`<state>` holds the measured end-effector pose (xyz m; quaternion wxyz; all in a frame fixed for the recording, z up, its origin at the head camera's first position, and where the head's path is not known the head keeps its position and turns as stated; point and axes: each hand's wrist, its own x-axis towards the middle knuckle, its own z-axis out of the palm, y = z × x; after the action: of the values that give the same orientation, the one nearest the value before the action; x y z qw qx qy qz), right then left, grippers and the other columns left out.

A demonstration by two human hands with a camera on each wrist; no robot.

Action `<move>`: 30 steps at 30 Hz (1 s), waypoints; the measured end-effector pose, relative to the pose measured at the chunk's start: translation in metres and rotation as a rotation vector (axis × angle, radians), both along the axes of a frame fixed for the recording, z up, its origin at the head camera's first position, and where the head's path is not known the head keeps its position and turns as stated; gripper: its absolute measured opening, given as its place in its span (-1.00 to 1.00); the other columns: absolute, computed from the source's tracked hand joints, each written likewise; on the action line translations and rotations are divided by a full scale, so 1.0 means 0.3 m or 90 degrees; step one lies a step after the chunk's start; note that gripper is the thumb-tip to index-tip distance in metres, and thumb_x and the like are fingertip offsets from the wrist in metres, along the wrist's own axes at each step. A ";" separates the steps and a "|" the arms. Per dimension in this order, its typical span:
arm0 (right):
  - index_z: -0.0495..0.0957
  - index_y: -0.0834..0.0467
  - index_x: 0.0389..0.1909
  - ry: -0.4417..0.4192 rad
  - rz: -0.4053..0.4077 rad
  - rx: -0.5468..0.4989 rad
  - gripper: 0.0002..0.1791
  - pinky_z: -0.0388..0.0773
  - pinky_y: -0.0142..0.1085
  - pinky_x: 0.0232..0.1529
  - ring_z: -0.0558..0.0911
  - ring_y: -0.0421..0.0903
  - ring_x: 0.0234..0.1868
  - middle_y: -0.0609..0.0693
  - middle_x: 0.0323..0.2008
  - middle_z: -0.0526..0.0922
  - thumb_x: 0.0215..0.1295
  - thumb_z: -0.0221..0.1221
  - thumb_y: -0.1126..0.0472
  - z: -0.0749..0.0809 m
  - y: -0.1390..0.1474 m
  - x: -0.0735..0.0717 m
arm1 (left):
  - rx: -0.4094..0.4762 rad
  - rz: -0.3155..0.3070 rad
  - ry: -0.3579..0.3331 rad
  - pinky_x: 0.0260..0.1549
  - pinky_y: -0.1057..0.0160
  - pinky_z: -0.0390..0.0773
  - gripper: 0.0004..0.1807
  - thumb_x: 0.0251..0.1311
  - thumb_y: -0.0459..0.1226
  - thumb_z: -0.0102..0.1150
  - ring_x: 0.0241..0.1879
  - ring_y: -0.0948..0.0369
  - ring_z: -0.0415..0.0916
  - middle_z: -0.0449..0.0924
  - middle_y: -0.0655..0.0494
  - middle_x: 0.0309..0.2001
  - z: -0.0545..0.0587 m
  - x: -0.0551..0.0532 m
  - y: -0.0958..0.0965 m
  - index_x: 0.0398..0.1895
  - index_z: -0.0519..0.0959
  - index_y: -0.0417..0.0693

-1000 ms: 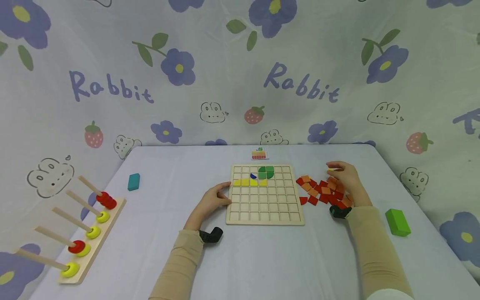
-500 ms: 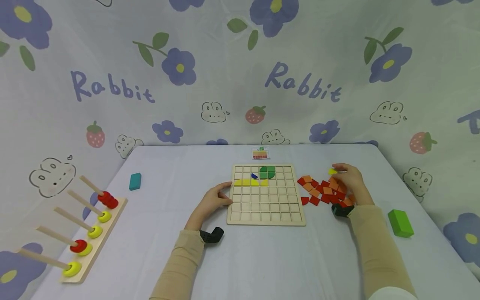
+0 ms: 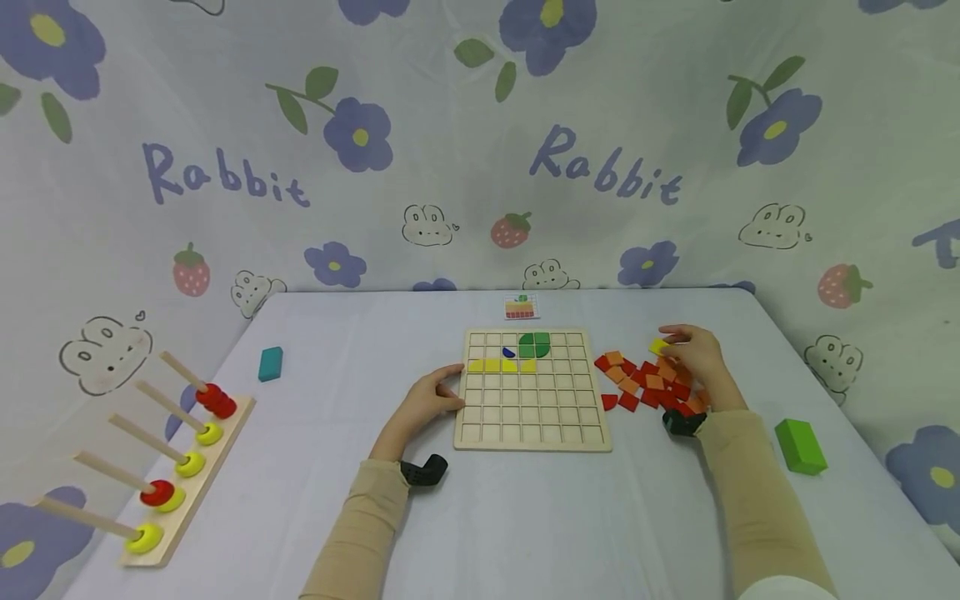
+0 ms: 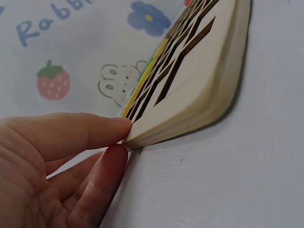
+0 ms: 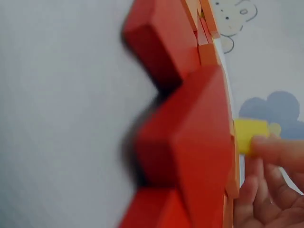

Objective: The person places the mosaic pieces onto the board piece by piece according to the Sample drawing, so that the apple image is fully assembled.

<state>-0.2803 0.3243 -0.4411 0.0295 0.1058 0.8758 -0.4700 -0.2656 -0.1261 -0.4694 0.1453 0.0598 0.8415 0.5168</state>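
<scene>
My left hand (image 3: 427,402) rests at the left edge of a square wooden grid board (image 3: 495,442), its thumb and forefinger touching the side apart from each other. In the left wrist view the left hand (image 4: 71,156) reaches the board's rim (image 4: 209,104). The board bears a row of yellow square tiles (image 3: 492,365), a small blue half-round piece (image 3: 508,352) and green pieces (image 3: 535,344). My right hand (image 3: 697,354) pinches a yellow tile (image 3: 658,346) over the far side of the loose pile. In the right wrist view, the yellow tile (image 5: 248,135) sits between thumb and fingers.
Red and orange tiles (image 3: 654,382) lie heaped right of the board. A small pattern card (image 3: 521,307) lies behind it. A green block (image 3: 800,446) stands far right, a teal block (image 3: 271,363) at left. A peg stand (image 3: 191,500) with red and yellow rings is at far left.
The yellow tile, mostly hidden by my right fingers a second ago, now shows more fully and has shifted slightly in the pinch. The left hand and board have stayed put.
</scene>
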 end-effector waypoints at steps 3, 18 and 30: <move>0.28 0.25 0.28 -0.032 -0.022 -0.089 -0.47 0.47 -0.47 -0.28 0.48 -0.05 -0.16 0.29 0.16 0.33 0.28 0.08 0.29 0.004 -0.017 -0.005 | -0.003 0.003 -0.003 -0.48 0.30 0.40 -0.25 -0.05 -0.37 0.33 -0.44 0.20 0.43 0.54 0.01 -0.40 -0.001 0.001 -0.001 0.30 0.33 0.04; 0.30 0.19 0.28 -0.014 0.075 -0.159 -0.49 0.41 -0.30 0.02 0.43 0.02 0.08 0.24 0.21 0.35 0.32 0.07 0.24 0.040 -0.187 -0.022 | -0.010 0.001 0.004 -0.49 0.30 0.40 -0.26 -0.05 -0.36 0.33 -0.45 0.20 0.43 0.55 0.01 -0.40 0.003 0.001 0.002 0.30 0.33 0.04; 0.36 0.32 0.19 0.035 0.186 -0.205 -0.53 0.51 -0.25 -0.06 0.55 -0.13 -0.09 0.30 0.10 0.44 0.25 0.13 0.34 0.053 -0.377 -0.034 | -0.004 0.000 0.004 -0.48 0.31 0.41 -0.26 -0.04 -0.37 0.33 -0.43 0.21 0.44 0.55 0.01 -0.40 0.002 0.004 -0.001 0.30 0.32 0.03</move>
<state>-0.2905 0.2112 -0.4251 0.0901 -0.0412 0.7958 -0.5974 -0.2645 -0.1264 -0.4690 0.1427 0.0607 0.8437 0.5139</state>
